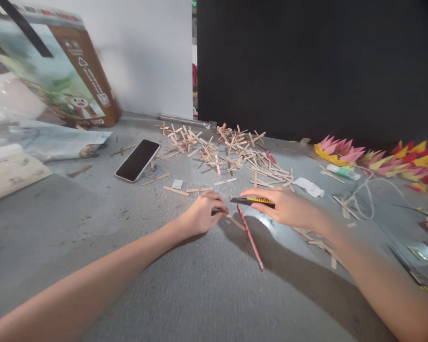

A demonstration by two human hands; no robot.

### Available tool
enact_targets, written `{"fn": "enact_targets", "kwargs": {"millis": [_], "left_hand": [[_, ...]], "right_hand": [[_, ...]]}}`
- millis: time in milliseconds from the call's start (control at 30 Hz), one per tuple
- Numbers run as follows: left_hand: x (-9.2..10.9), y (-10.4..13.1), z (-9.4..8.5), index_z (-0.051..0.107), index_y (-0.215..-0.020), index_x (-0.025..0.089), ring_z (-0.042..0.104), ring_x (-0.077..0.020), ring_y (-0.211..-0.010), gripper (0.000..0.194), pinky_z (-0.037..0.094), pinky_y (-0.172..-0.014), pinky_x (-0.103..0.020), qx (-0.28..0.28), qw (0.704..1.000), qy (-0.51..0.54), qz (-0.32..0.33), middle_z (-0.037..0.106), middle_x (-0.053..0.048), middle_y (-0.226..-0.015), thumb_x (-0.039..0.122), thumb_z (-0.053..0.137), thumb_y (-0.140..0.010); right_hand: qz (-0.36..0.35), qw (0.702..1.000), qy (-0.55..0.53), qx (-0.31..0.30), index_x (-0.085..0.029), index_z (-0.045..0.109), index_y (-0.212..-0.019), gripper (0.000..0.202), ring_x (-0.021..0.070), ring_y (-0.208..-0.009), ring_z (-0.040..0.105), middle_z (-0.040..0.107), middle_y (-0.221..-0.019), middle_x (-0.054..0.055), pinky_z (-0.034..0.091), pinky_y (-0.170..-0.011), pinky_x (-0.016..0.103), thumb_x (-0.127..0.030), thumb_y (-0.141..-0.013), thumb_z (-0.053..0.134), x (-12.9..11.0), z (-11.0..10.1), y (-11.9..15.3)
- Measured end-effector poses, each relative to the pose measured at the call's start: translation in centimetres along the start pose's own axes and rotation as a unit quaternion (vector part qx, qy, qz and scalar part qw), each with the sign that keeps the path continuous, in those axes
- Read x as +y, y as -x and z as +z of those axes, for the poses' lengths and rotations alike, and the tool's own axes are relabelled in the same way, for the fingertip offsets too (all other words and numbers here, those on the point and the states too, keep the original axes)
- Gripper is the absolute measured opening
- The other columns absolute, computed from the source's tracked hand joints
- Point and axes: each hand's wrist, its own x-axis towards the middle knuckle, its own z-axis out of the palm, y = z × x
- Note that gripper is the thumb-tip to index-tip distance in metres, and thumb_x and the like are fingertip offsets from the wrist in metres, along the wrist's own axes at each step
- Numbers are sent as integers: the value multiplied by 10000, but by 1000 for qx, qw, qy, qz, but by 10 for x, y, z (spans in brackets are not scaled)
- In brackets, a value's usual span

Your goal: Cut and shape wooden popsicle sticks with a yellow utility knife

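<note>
Fingers of my left hand (206,211) are closed on one end of a wooden craft stick (237,222), which lies low over the table and points right. My right hand (283,204) grips a black and yellow utility knife (253,201) from above, its tip pointing left toward my left fingertips, a small gap apart. Between and below the hands lies a red pencil (250,240), slanting toward me, its upper end near the knife. Just beyond my left hand are loose sticks (199,190) and a small pale packet (177,184).
Crossed and loose craft sticks (217,154) pile up at the back. A phone (138,160) lies left of them, with a printed box (67,71) behind. To the right are a white paper scrap (308,186), a glue stick (343,172), a white cable (360,204) and colourful paper points (337,151).
</note>
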Motion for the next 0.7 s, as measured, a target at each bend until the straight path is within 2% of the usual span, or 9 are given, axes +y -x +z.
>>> {"fn": "enact_targets", "kwargs": {"millis": [133, 200, 333, 700], "left_hand": [[5, 0, -3, 800, -875, 203, 631, -215, -931, 251, 498, -883, -368, -6, 1000, -4, -25, 736, -64, -896, 51, 600, -874], [8, -1, -4, 787, -879, 192, 627, -212, -916, 239, 492, -858, -353, -6, 999, -3, -35, 730, -60, -861, 51, 594, -877], [9, -2, -4, 756, -828, 182, 619, -203, -866, 87, 478, -849, -352, -5, 999, 0, -53, 722, -48, -821, 160, 697, -889], [9, -2, -5, 759, -794, 190, 625, -203, -882, 105, 477, -868, -352, -11, 998, 0, -62, 724, -43, -825, 166, 712, -885]], "right_hand": [[-40, 997, 35, -53, -426, 691, -1357, 411, 180, -878, 748, 800, -1178, -18, 515, -769, 287, -272, -1031, 495, -3, -5, 9], [-49, 996, 54, -51, -417, 685, -1370, 420, 182, -864, 751, 811, -1139, -5, 512, -750, 279, -260, -1022, 510, -2, 0, 10], [-60, 994, 81, -46, -404, 685, -1373, 421, 172, -813, 748, 823, -1082, 9, 494, -709, 260, -244, -1013, 537, -3, 9, 10], [-57, 990, 112, -64, -420, 690, -1354, 436, 167, -780, 743, 820, -1082, -13, 426, -618, 258, -215, -1026, 490, -11, 17, 7]]}}
